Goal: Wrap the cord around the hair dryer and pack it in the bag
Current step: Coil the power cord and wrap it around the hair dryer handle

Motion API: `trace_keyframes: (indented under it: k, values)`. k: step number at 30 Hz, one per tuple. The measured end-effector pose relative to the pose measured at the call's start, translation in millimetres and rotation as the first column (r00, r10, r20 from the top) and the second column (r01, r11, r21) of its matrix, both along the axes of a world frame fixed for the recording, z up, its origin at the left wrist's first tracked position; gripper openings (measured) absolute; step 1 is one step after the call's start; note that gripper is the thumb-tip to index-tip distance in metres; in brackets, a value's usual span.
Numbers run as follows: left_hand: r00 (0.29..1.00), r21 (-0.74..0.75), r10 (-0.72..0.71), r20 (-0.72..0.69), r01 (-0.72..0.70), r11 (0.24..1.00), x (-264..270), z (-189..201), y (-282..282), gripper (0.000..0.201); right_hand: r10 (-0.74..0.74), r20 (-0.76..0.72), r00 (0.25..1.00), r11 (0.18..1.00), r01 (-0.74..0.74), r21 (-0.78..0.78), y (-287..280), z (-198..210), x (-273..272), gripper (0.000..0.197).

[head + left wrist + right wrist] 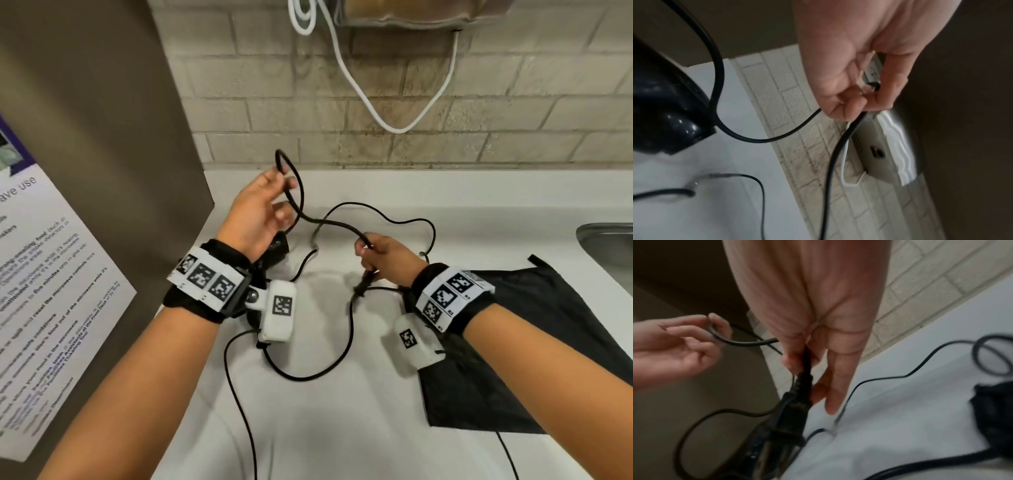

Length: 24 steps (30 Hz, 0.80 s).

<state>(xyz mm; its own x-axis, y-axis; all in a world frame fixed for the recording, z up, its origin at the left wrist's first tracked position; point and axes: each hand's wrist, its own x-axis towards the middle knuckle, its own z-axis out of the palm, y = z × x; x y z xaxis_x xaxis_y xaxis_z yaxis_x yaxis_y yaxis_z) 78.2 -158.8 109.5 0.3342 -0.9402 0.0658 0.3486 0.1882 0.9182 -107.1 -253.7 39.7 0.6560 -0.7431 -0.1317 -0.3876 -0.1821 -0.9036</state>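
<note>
- A brown panel (102, 120) with a printed notice (51, 274) stands at the far left, beside the white counter (342, 411).
- The dryer (663, 113), black and glossy, lies on the counter under the left wrist; the head view mostly hides it.
- The left hand (255, 214) is raised above the counter, thumb and fingertips pinching a loop of the black cord (329, 224); the other fingers are loosely curled.
- The cord runs from that loop across to the right hand (387, 257), which grips it in a closed fist just above the plug (789, 415); the plug hangs below the fingers.
- More thin black cord sprawls in loose curves over the counter between and behind the hands.
- The black bag (513, 342) lies flat on the counter under the right forearm, and a sink (609, 246) edge shows at far right.
- Wrapping looks barely begun: no turns sit on the dryer yet.
- Risks, as I judge them: the light pinch could let the loop spring free; slack strands could tangle or knot if pulled fast; a hard tug might drag the dryer along the counter; the swinging plug could snag a loop.
</note>
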Motion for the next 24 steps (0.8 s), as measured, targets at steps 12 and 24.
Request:
trace_keyframes:
  k: [12,24]
  values:
    - [0.978,0.014,-0.084,0.19,0.083,0.996,-3.6,12.5,3.1,0.024,-0.357,-0.027,0.934,0.812,0.296,-0.504,-62.3,34.3,-37.3,0.017]
    - [0.99,0.363,-0.136,0.028,0.117,0.924,-14.3,-59.7,16.6,0.04,-0.307,-0.411,0.858,0.754,-0.044,-0.655,-97.8,-4.5,-18.7,0.025]
